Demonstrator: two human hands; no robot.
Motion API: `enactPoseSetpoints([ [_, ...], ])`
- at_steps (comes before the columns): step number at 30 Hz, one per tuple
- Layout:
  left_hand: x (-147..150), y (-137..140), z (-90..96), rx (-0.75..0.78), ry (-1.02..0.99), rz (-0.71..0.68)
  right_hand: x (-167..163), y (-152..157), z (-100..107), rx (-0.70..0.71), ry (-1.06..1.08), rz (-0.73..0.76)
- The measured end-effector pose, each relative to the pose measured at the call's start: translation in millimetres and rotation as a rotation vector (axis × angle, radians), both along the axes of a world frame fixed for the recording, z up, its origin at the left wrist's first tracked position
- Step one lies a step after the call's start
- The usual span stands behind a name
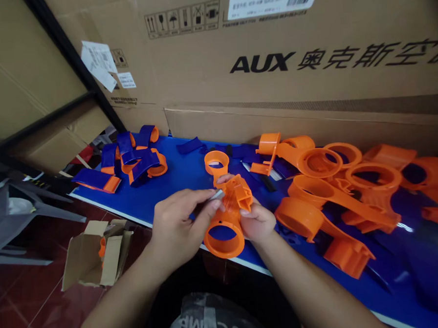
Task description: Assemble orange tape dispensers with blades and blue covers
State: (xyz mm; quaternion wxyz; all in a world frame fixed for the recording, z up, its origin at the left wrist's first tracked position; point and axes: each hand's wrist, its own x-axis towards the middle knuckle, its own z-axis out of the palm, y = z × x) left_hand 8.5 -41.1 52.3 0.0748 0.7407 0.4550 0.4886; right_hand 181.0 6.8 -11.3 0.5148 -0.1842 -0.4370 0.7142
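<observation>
My right hand grips an orange plastic part with a round ring at its near end, held over the front edge of the blue tabletop. Between the thumb and fingers of my left hand is a small grey metal piece, pressed against the side of the orange part. What the grey piece is I cannot make out; my fingers cover much of it. Just behind the held part, another orange ring-shaped part stands on the blue surface.
Orange ring parts pile up on the right. Several orange pieces with blue covers lie at left. Blue strips rest along the back, before a large cardboard box. An open carton and grey stool stand on the floor.
</observation>
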Motion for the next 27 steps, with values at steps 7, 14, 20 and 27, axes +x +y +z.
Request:
enactPoseSetpoints([
  [7,2,11,3.5,0.062,0.151,-0.126,-4,-3,2,-0.060,-0.080,0.055],
  [14,-8,37,15.4,0.048,0.454,-0.253,-4,-1,-5,-0.181,-0.235,0.167],
  [20,-4,58,30.8,0.010,0.519,-0.282,2,4,-6,-0.244,-0.209,0.285],
  [27,4,73,45.4,0.059,0.794,-0.428,2,5,-5,-0.304,-0.184,0.231],
])
